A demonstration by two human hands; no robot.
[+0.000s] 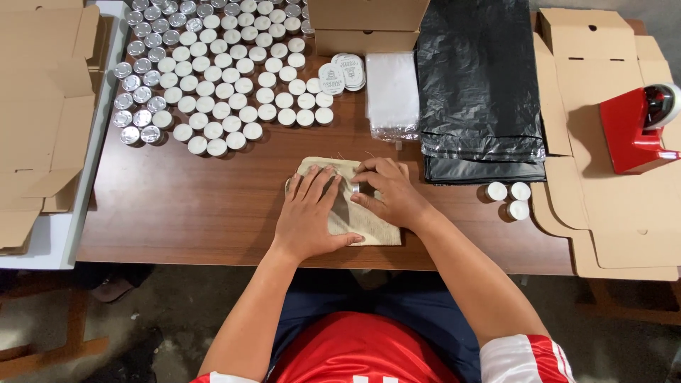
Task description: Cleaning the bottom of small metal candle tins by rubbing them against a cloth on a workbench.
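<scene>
Beige cloth is what we work on: a small drawstring pouch (355,216) lies flat on the brown wooden table (184,206), near its front edge. We rest our left hand (310,213) on the pouch's left half, palm down, fingers spread and pressed flat against the fabric. Our right hand (386,193) sits on the pouch's upper right part, its fingertips pinching a small silvery round tin (355,189) at the pouch. Beyond the pouch, to the left, many round tins (213,78) stand in rows. Straight beyond it lie round labelled lids (342,72) and clear plastic bags (391,96), with a stack of black plastic bags (479,85) to the right. Right of the pouch stand three white tins (508,198); farther right a red tape dispenser (631,128) sits on flat cardboard (617,220).
</scene>
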